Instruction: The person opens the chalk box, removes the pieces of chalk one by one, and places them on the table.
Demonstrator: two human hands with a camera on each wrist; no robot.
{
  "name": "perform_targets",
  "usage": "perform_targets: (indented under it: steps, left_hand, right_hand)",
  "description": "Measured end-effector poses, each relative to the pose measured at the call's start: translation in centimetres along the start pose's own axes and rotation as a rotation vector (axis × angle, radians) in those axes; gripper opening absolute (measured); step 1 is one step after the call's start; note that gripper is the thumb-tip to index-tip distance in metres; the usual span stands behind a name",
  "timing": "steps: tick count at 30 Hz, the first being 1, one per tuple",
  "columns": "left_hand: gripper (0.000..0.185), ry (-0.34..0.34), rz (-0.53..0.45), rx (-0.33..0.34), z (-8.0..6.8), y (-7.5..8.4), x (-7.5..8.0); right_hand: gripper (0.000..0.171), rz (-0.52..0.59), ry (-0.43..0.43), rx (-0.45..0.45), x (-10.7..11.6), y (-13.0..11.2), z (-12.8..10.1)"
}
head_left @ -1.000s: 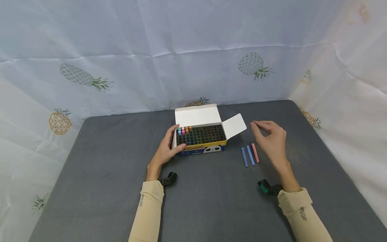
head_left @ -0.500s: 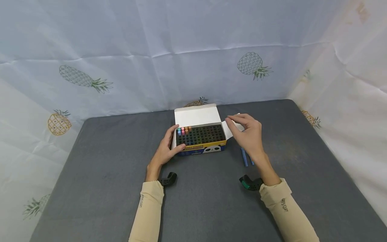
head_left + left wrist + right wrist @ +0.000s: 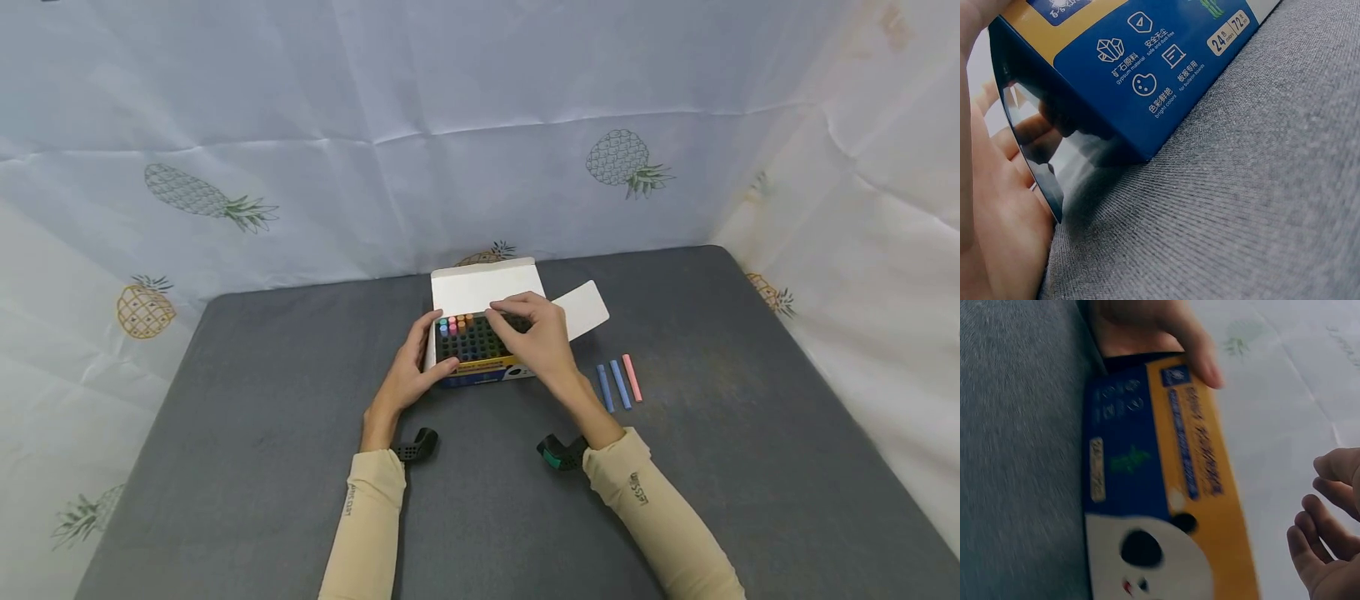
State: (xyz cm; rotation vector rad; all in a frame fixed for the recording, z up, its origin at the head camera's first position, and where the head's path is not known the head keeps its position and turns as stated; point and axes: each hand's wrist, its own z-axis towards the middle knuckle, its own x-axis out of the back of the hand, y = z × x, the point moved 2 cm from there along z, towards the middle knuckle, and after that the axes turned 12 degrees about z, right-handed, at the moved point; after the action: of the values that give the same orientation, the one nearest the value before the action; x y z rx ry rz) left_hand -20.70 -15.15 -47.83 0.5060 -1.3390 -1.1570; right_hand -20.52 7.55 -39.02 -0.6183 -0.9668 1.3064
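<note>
A chalk box (image 3: 483, 375) with a blue and yellow front and a panda print stands with its lid up. Several coloured chalk sticks (image 3: 452, 325) fill holes at the left of its black insert. My left hand (image 3: 405, 371) grips the box's left end, thumb on the front edge; in the left wrist view the box's printed side (image 3: 1141, 69) lies beside the palm. Over the insert's middle hovers my right hand (image 3: 542, 337), thumb and forefinger close together. Nothing shows between the right hand's loosely bent fingers (image 3: 1325, 531) in the right wrist view.
Two blue chalks (image 3: 620, 384) and one pink chalk (image 3: 632, 377) lie side by side on the dark grey table (image 3: 480, 517), right of the box. The box's right flap (image 3: 581, 308) sticks outward. A pineapple-print curtain (image 3: 375, 192) hangs behind the table.
My right hand has moved left, from beyond the loose chalks across the right flap to over the insert. The left hand and the box have stayed in place.
</note>
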Motion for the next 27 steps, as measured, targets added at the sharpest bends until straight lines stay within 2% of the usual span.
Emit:
perform_targets:
  steps: [4, 10, 27]
  left_hand:
    - [0.080, 0.003, 0.001, -0.014, -0.1, -0.1, 0.0]
    - [0.080, 0.009, 0.007, -0.001, -0.1, -0.1, 0.0]
    - [0.082, -0.010, -0.004, 0.003, 0.0, -0.1, 0.0]
  right_hand:
    - [0.020, -0.020, -0.017, -0.029, -1.5, 0.7, 0.4]
    - [0.020, -0.056, -0.029, -0.045, -3.0, 1.5, 1.0]
    - [0.016, -0.163, -0.031, -0.091, -4.2, 2.5, 0.9]
